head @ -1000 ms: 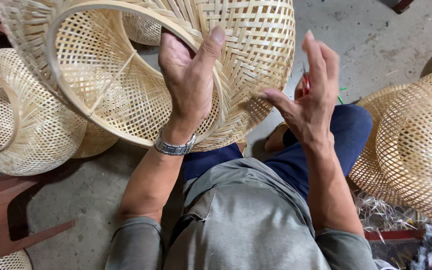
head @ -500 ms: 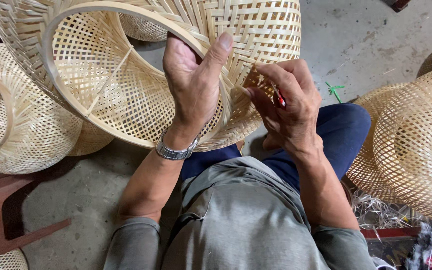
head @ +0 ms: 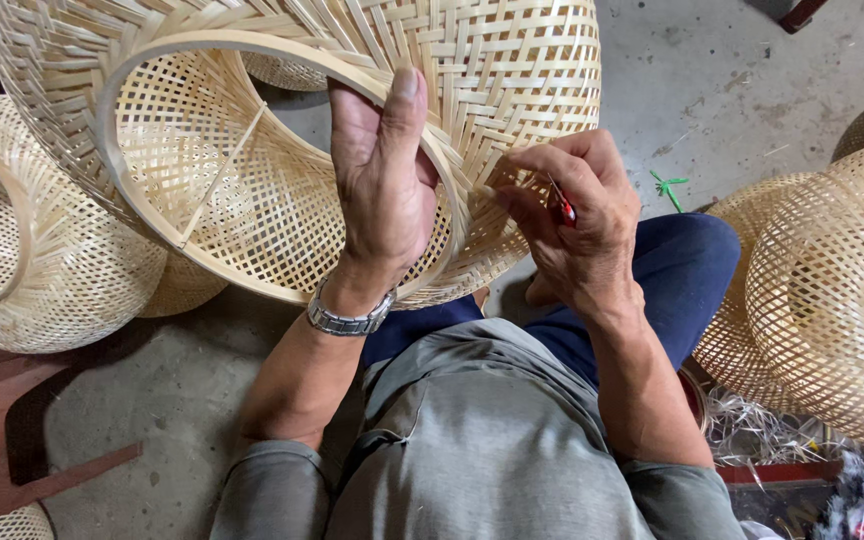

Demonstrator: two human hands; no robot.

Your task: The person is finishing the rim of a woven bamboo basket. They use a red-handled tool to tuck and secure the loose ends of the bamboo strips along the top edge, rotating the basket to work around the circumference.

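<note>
Woven basket (head: 512,70) pale straw, open lattice; tool (head: 562,205) red; trousers (head: 672,280) dark blue; shirt (head: 482,440) grey-green.

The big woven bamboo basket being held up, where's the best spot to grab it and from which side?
Grip the woven bamboo basket at its stiff hoop rim, probably from the open mouth facing the person, fingers hooked inside. The left hand already grips there, thumb over the rim. The open weave looks too flexible to squeeze, and the right hand occupies the outer wall.

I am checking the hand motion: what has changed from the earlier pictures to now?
The right hand, open and apart one second ago, closed around a small red tool and moved left to the outer weave of the large woven bamboo basket. The left hand stayed gripping the basket's rim.
</note>
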